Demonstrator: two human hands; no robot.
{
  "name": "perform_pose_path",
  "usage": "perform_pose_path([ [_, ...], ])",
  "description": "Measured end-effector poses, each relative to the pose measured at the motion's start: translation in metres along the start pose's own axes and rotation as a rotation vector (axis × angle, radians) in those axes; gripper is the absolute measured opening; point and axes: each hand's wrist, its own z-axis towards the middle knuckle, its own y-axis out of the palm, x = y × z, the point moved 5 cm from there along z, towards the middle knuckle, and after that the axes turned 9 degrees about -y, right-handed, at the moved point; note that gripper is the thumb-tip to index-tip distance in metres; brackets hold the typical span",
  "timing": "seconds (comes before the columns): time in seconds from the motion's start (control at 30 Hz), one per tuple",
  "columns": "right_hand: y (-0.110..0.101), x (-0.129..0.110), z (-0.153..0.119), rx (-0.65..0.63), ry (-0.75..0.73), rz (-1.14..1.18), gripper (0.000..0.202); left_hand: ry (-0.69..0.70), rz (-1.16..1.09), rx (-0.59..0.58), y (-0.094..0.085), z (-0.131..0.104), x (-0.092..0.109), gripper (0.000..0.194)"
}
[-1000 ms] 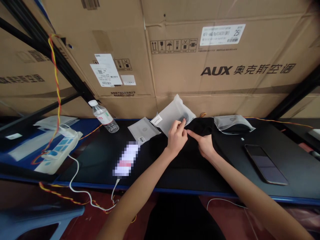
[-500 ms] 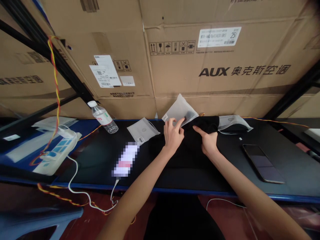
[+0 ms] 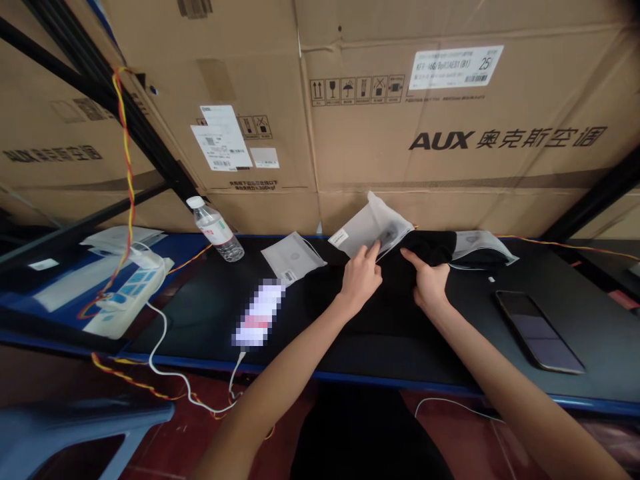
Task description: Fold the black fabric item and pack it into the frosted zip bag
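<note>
A translucent white bag (image 3: 367,227) with a small label stands tilted at the back of the black table, against the cardboard. My left hand (image 3: 361,277) touches its lower right part, index finger extended and the other fingers curled. Black cloth (image 3: 435,249) lies to the right of that bag. At its left side is my right hand (image 3: 425,277), index finger pointing forward and the other fingers folded on the dark cloth. The cloth reaches a second translucent bag (image 3: 480,248) on the right. Another flat bag (image 3: 291,257) lies to the left of my left hand.
A water bottle (image 3: 215,229) stands back left, with a lit, blurred-out phone (image 3: 259,313) on a white cable nearer. A dark phone (image 3: 540,331) lies right. A power strip (image 3: 133,293) is far left. Large cardboard boxes (image 3: 360,147) rise behind the table (image 3: 530,283).
The view has shifted slightly, moving most things rightward. My left hand has moved toward the lower right of the tilted bag, uncovering its label. My right hand keeps nearly the same pose.
</note>
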Motion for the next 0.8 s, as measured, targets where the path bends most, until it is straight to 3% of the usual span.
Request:
perform_pose_path([
  [0.13, 0.009, -0.002, -0.007, -0.155, -0.031, -0.035, 0.043, 0.068, -0.050, 0.047, 0.003, -0.003, 0.004, 0.063],
  [0.23, 0.015, 0.001, -0.013, -0.232, 0.065, -0.005, 0.044, 0.080, -0.075, 0.105, 0.000, -0.003, 0.003, 0.060],
  [0.4, 0.015, 0.009, -0.015, -0.255, 0.302, 0.065, 0.049, 0.054, -0.122, 0.199, -0.004, -0.004, -0.001, 0.056],
  [0.63, 0.011, 0.013, -0.009, -0.330, 0.450, 0.110, 0.043, 0.188, -0.265, 0.218, -0.007, -0.010, 0.003, 0.055],
  [0.73, 0.010, 0.016, -0.006, -0.301, 0.425, 0.110, 0.044, 0.245, -0.330, 0.188, -0.017, -0.014, 0.003, 0.051],
  [0.8, 0.007, 0.018, -0.002, -0.218, 0.377, 0.106, 0.046, 0.224, -0.335, 0.235, -0.029, -0.013, -0.004, 0.046],
])
